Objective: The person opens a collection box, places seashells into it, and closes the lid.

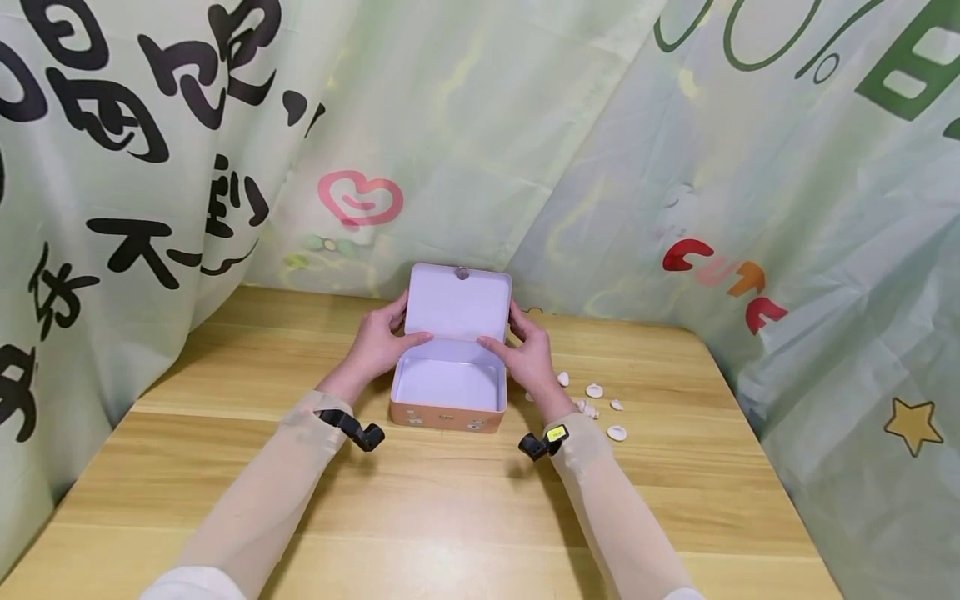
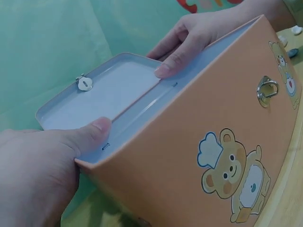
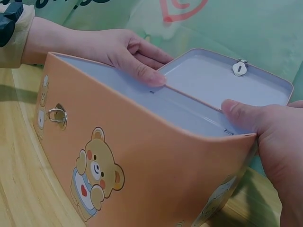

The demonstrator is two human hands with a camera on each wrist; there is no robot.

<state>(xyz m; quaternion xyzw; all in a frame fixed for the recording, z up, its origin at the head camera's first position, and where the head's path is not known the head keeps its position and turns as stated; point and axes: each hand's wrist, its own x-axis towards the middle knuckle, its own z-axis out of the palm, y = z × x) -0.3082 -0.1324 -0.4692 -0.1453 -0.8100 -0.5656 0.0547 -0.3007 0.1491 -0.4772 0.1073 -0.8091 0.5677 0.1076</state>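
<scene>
A hinged orange tin box (image 1: 447, 417) stands on the wooden table with its lid (image 1: 459, 302) raised. The lid leans back and shows a pale lilac inside and a metal clasp (image 2: 85, 83). Cartoon bears and a metal loop (image 3: 57, 116) decorate the box's front. My left hand (image 1: 377, 340) grips the left side near the hinge, thumb inside and fingers behind the lid. On the opposite side my right hand (image 1: 529, 353) holds it the same way. In the head view, the visible floor of the box is bare.
Several small white shell-like pieces (image 1: 594, 390) lie on the table (image 1: 450, 517) right of the box, partly behind my right wrist. A printed curtain (image 1: 465, 150) hangs close behind the table and along both sides. Each wrist wears a small black camera (image 1: 352, 427).
</scene>
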